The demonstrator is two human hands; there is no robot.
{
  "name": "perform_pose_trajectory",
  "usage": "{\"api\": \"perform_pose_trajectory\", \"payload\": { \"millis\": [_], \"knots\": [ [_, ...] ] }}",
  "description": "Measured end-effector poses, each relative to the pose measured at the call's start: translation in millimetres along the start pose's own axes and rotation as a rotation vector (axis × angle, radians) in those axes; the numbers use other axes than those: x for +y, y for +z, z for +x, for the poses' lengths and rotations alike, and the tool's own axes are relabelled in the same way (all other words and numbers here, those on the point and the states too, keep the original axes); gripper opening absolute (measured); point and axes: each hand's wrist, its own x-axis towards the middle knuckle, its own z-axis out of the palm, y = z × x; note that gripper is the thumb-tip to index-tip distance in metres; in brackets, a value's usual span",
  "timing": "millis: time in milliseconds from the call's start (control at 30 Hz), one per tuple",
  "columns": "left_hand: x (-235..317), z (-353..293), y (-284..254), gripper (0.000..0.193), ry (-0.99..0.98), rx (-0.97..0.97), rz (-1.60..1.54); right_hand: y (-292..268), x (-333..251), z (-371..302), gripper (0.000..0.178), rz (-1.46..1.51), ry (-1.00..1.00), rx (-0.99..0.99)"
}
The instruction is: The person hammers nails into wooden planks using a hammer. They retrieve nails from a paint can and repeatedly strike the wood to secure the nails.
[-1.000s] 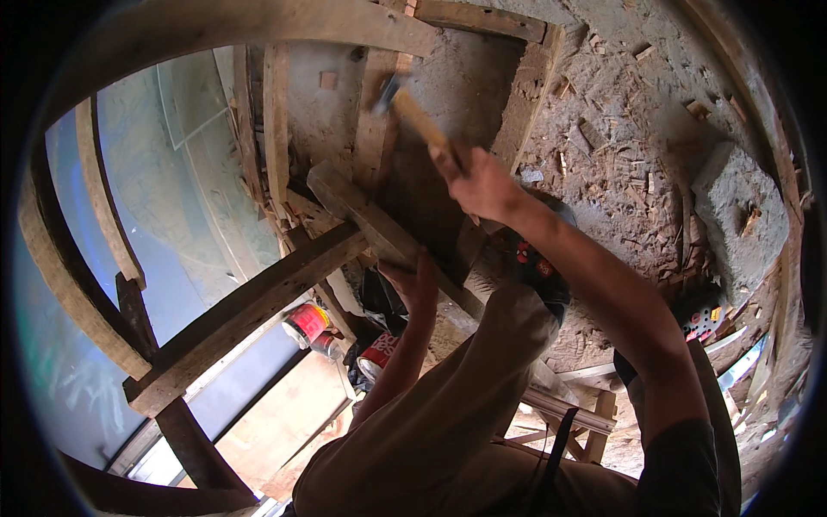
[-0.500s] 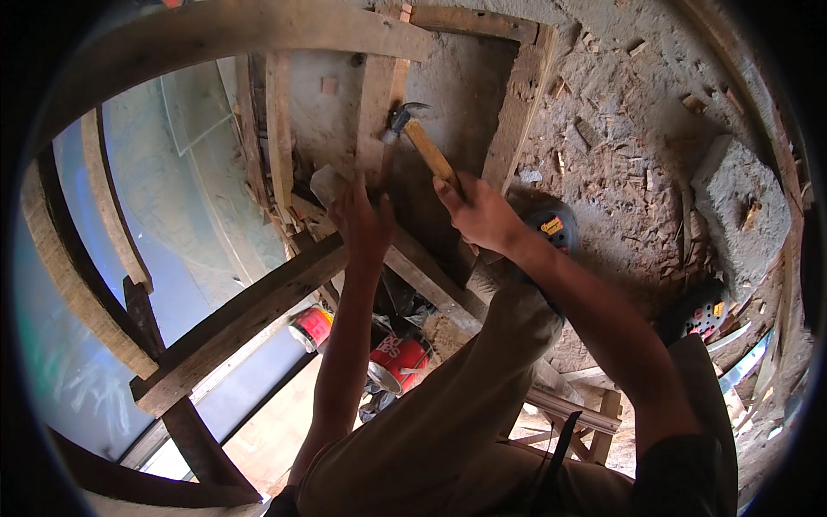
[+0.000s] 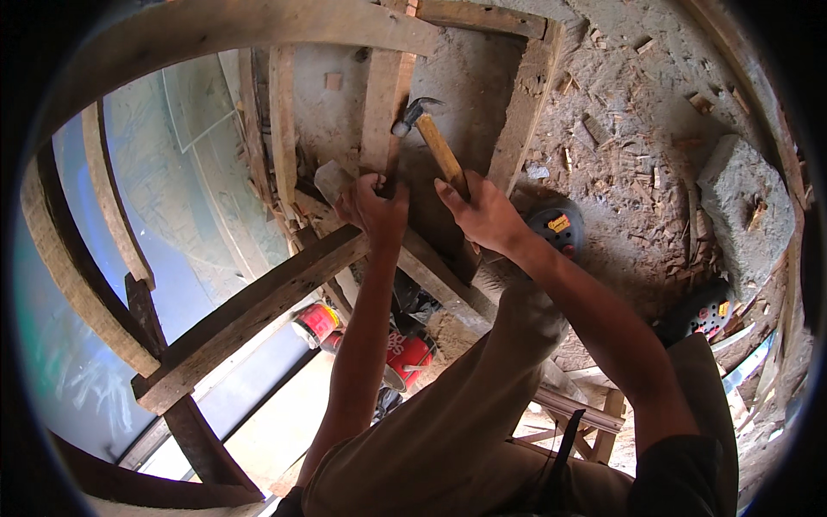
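A claw hammer (image 3: 441, 153) with a wooden handle is in my right hand (image 3: 484, 215), fingers wrapped round the handle's lower part. Its dark metal head points away from me, close beside the right edge of an upright wooden board (image 3: 379, 112). My left hand (image 3: 376, 209) is at the board's lower end, fingers curled closed. What those fingers pinch, if anything, is hidden. Just left of them, a pale block (image 3: 332, 181) sticks out. Under my left wrist passes a thick wooden beam (image 3: 258, 310).
Red paint cans (image 3: 412, 360) stand below the beam, beside my left forearm. More timbers (image 3: 95, 267) cross the left side in front of a bluish panel (image 3: 198, 224). Wood chips litter the rough ground at right, near a concrete chunk (image 3: 745, 215) and my dark clogs (image 3: 556, 226).
My left hand has shifted slightly right and down, its fingers more curled. The hammer and right hand have moved a little right, the head slightly farther from the board.
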Motion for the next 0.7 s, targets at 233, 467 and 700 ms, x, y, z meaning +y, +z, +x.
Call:
{"api": "perform_pose_trajectory", "payload": {
  "millis": [233,467,700],
  "knots": [
    [4,1,-2,0.031,-0.026,0.015,-0.015,6,5,-8,0.042,-0.028,-0.068,-0.089],
    [7,2,-2,0.025,-0.034,-0.002,0.020,9,3,-2,0.042,-0.042,-0.160,0.031],
    [3,1,0,0.021,-0.051,-0.035,-0.020,-3,8,7,0.039,-0.166,-0.449,0.121]
  ]
}}
